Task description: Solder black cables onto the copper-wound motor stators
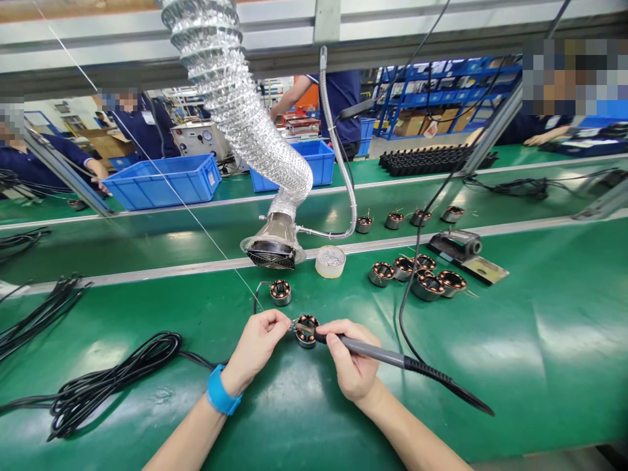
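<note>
With the right grip (357,360) wrapped round the soldering iron (375,352) and the left grip (258,340) pinching thin leads (293,324) at the motor stator (307,343), lower centre of the frame, a slip could scorch the copper windings (314,321).

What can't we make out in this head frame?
Head view, wire ends: tiny, partly covered by the fingers of the left grip.
Head view, pen-shaped tool: tip too small to tell whether it touches the wire ends.
Head view, black cable coil: one lead runs off the left edge.
Head view, gauge: dial too small to read.
Head view, silver duct: upper end cut off by the top edge.
</note>
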Demonstrator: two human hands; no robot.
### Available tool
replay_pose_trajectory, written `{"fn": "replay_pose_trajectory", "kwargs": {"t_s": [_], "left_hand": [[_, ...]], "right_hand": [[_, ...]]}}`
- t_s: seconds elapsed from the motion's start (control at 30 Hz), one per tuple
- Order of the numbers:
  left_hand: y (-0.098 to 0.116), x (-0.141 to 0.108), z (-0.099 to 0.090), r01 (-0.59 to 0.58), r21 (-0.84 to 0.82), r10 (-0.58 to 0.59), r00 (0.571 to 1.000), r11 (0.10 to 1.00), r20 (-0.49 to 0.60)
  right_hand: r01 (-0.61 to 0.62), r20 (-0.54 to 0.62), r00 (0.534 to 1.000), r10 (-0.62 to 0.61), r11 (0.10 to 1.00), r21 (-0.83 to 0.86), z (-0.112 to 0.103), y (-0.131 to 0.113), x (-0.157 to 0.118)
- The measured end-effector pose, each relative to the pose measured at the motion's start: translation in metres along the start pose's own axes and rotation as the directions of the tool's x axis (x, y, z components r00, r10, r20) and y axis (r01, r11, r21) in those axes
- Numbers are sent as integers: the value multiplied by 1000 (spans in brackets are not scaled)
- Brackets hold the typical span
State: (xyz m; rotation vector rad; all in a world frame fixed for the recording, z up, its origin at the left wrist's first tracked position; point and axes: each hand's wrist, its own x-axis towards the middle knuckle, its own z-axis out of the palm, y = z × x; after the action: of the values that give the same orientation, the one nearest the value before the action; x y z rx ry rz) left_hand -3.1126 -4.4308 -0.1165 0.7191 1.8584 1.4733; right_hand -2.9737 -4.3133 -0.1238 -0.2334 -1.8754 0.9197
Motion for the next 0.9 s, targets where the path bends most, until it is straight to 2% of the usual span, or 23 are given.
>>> {"fn": "replay_pose_trajectory", "kwargs": {"t_s": [0.9], "left_hand": [[0, 0, -1, 1, 1, -1, 1000, 1000, 4]], "right_hand": [[-3, -30, 1000, 3, 1000, 17, -2, -1, -1]]}}
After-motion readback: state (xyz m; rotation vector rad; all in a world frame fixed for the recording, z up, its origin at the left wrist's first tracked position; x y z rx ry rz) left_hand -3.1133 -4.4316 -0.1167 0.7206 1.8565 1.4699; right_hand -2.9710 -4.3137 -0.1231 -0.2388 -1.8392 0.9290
